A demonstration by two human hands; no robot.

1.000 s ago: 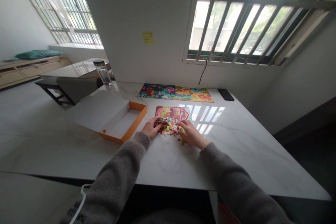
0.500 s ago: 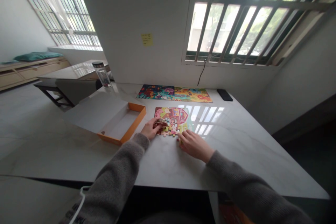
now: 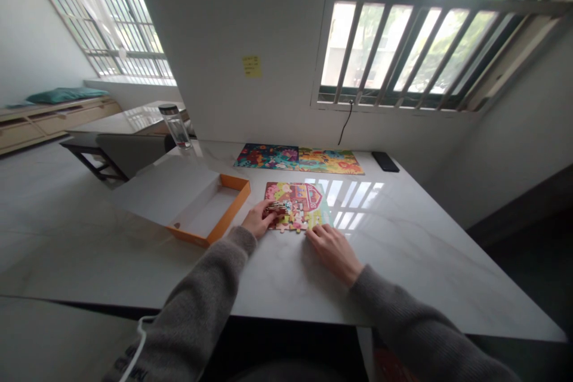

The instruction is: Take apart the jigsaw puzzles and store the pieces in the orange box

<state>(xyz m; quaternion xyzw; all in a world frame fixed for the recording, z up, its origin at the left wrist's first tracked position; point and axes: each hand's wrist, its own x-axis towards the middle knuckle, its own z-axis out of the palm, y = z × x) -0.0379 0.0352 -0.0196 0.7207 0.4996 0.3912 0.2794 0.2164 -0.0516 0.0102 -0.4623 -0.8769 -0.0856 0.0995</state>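
On the white marbled table, a partly joined jigsaw puzzle (image 3: 298,194) with a pink and red barn picture lies in front of me. Its near edge is uneven, with knobs showing. My left hand (image 3: 258,219) is closed around a stack of loose puzzle pieces (image 3: 276,209), held at the puzzle's left side; the fingers partly cover them. At the near right corner, my right hand (image 3: 332,248) rests with its fingers stretched forward, the tips touching the puzzle's edge. Whether a piece lies beneath those fingertips is hidden.
An orange-sided box (image 3: 228,213) stands open to the left. Behind the puzzle lie a dark blue picture puzzle (image 3: 267,157) and a yellow one (image 3: 331,161), side by side. A black phone (image 3: 385,162) is at the back right, a glass bottle (image 3: 176,126) at the back left.
My right hand has moved slightly forward, and the yellow-green piece that showed under its fingers is now against the puzzle's near edge or hidden. My left hand keeps its stack.
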